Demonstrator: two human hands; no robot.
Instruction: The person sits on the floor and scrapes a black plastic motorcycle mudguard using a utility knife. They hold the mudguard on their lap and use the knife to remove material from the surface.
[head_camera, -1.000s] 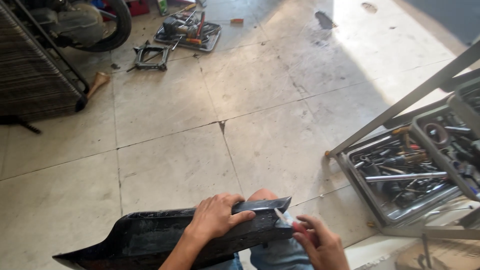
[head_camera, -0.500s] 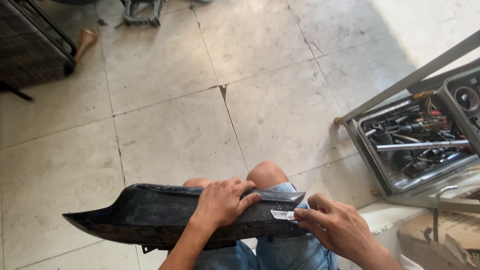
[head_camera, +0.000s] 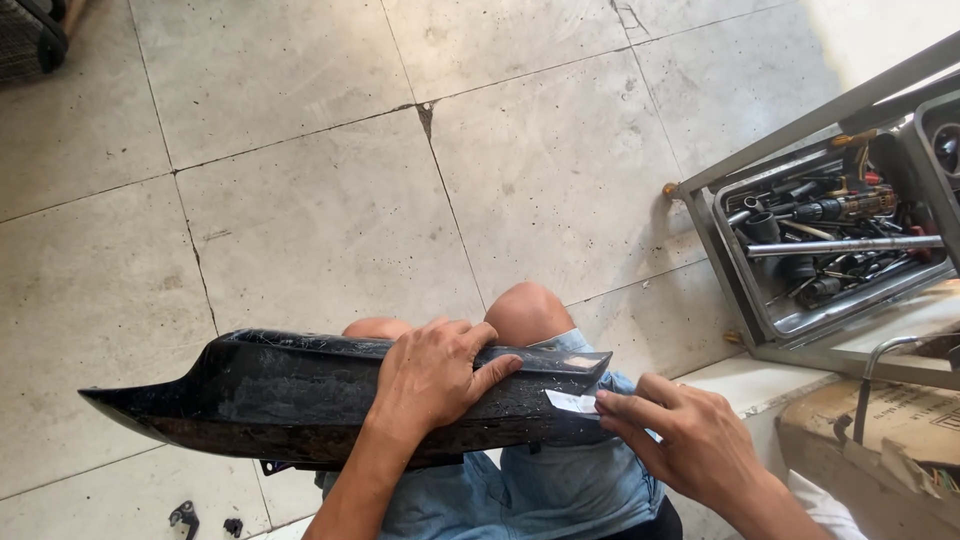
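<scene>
Now the right hand (head_camera: 690, 440) pinches the white sticker (head_camera: 572, 402), left hand (head_camera: 432, 372) still gripping the black panel (head_camera: 260, 395).

Glossy black panel (head_camera: 300, 395), white sticker (head_camera: 572, 402), blue denim shorts (head_camera: 540, 490), grey floor tiles (head_camera: 300, 200).

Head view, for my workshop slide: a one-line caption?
Left hand steadies a black plastic panel across the knees while right hand pinches its white sticker.

Person, seen from above. Left hand (head_camera: 432, 372): bare, no glove, ring or watch; forearm bare, no sleeve showing. Right hand (head_camera: 690, 440): bare, no glove; fingers (head_camera: 625, 408) with short nails. Light blue denim shorts (head_camera: 540, 490), faded, ending above the bare knees (head_camera: 527, 310).
</scene>
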